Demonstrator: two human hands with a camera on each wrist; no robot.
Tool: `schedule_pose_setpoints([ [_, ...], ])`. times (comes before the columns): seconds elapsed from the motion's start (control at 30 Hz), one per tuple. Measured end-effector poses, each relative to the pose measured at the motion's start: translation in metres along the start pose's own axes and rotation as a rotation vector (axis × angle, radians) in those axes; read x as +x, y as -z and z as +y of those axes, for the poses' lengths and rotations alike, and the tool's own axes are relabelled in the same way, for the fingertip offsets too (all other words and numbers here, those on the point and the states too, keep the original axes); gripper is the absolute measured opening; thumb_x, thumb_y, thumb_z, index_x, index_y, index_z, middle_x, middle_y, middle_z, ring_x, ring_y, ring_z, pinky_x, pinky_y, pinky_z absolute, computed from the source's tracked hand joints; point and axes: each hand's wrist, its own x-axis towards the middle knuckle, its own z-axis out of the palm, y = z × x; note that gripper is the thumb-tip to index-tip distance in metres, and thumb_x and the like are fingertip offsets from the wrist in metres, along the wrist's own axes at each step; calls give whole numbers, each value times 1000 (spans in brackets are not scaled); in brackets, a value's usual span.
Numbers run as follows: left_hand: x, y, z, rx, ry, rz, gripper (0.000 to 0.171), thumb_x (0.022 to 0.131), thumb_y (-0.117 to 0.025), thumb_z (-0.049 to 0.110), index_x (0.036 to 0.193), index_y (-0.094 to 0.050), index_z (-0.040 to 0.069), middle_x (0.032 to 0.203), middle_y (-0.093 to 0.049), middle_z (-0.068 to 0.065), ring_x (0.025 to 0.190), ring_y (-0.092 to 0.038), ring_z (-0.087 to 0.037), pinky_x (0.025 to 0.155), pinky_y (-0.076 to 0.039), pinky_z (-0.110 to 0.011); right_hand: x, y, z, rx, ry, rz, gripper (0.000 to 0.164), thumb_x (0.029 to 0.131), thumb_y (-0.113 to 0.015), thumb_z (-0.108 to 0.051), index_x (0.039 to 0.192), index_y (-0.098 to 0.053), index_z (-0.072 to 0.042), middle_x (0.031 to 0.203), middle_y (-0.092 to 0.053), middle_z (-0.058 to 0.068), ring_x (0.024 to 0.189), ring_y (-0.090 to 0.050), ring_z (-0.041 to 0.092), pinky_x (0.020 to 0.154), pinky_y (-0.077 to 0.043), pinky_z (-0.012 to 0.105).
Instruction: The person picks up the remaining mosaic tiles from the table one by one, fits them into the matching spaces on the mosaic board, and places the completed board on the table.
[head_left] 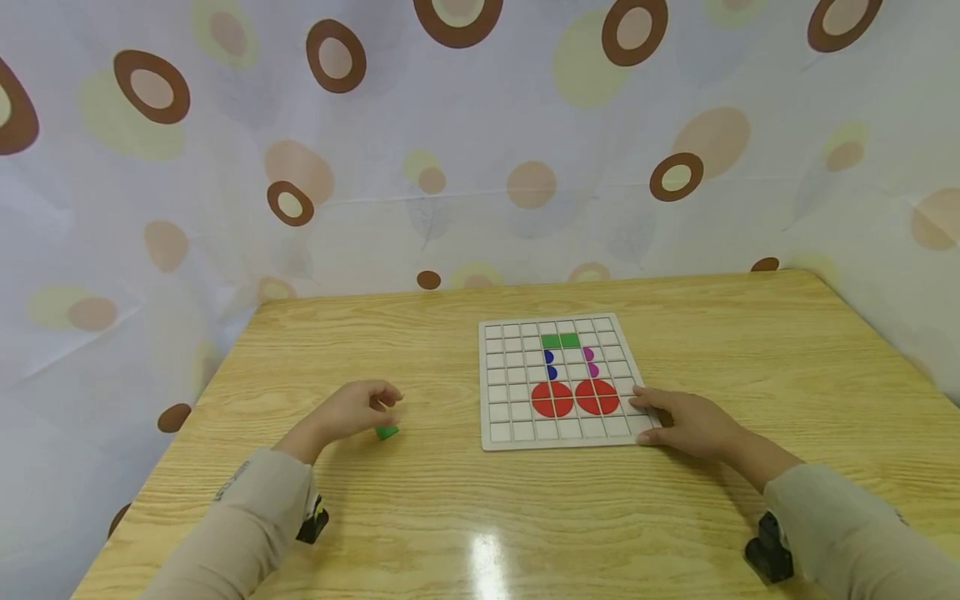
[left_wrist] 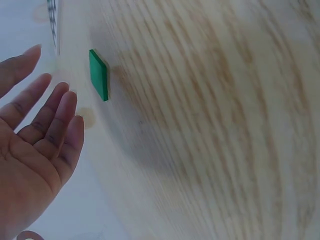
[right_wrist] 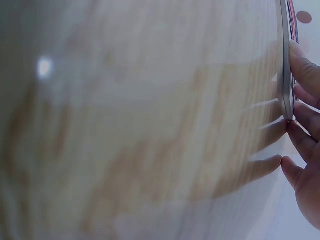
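Note:
A white grid board lies on the wooden table with coloured pieces set in its squares. My right hand holds its near right corner, with thumb and fingertips at the edge; in the right wrist view, the fingers meet the thin board edge. To the left of the board, my left hand hovers in the air with loosely bent fingers and nothing in them. Just below those fingers a small green piece lies on the table. In the left wrist view, this flat green piece is apart from the left hand.
On the board are two green squares, blue half-round pieces, magenta half-round pieces and two red circles made of quarter pieces. A patterned curtain hangs behind the table and at its sides.

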Motion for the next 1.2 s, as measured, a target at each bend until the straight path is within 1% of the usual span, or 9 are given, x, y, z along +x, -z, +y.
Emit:
schedule_pose_setpoints([
  [0.17,0,-2,-6,-2,13,-3,32,77,-63,12,106,-55,1,100,-56,-7,91,-50,-21,75,-42,-34,0,-1,1,-3,4,9,61,74,-62,-41,119,-50,-1,127,-40,18,115,-34,38,90,-28,49],
  [0.33,0,-3,-10,1,29,-11,33,76,-65,11,106,-54,0,96,-55,-6,89,-51,-21,75,-42,-35,1,-1,2,-4,2,8,62,74,-62,-42,119,-50,-1,128,-40,17,115,-34,38,90,-28,49],
  [0.57,-1,-6,-11,60,75,4,32,77,-65,14,105,-55,3,98,-54,-6,92,-51,-23,79,-41,-38,1,-1,2,-3,2,8,61,74,-62,-41,119,-50,-1,127,-40,17,115,-34,38,90,-28,49],
  [0.73,-2,-8,-10,133,96,19,29,75,-66,15,100,-57,3,93,-55,-4,90,-51,-21,77,-41,-37,1,0,0,2,-11,-2,62,74,-62,-41,119,-50,-1,128,-39,18,116,-34,38,90,-28,49],
  [0.83,-1,-10,-9,151,104,27,28,74,-67,14,97,-57,3,90,-55,-4,87,-51,-20,76,-42,-36,1,0,-1,10,-22,-7,62,74,-62,-41,119,-50,-1,128,-39,18,116,-33,38,90,-27,49],
  [1.03,1,-13,-9,158,100,37,22,74,-67,8,93,-56,1,87,-54,-5,84,-51,-19,75,-42,-35,1,0,0,18,-29,-12,62,74,-63,-39,120,-49,-1,128,-39,18,117,-32,38,91,-27,49],
  [1.2,1,-14,-9,148,98,45,19,73,-67,4,88,-55,3,86,-53,-4,82,-49,-19,74,-41,-34,2,0,-1,18,-27,-13,62,74,-62,-41,120,-49,-1,128,-39,18,116,-32,38,91,-27,50],
])
